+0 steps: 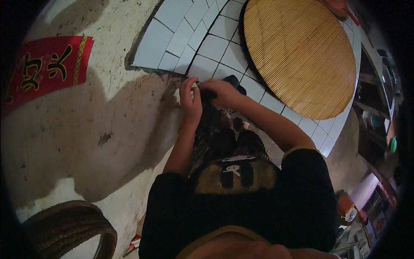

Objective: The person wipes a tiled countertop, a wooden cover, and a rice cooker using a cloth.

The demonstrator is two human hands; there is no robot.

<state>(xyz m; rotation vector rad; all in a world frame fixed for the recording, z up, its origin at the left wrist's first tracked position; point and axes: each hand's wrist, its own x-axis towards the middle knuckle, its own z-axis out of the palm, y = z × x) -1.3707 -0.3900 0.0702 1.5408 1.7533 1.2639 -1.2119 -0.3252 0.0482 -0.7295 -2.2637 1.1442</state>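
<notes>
My left hand is raised at the near edge of a white-tiled counter, its fingers bent. Close against it on the right, my right hand has its fingers curled inward. Between the fingertips shows a small pale bit, too small to name. Another pale thing sits just left of my left hand, mostly hidden by it. On the tiles behind my right hand lies a black object, partly covered. Dark material hangs below both hands; whether either hand grips it is unclear.
A large round slatted cover, likely bamboo, takes up the counter's right side. Red paper bearing writing is on the rough wall at left. A ridged round basket stands lower left. Cluttered shelves run along the far right.
</notes>
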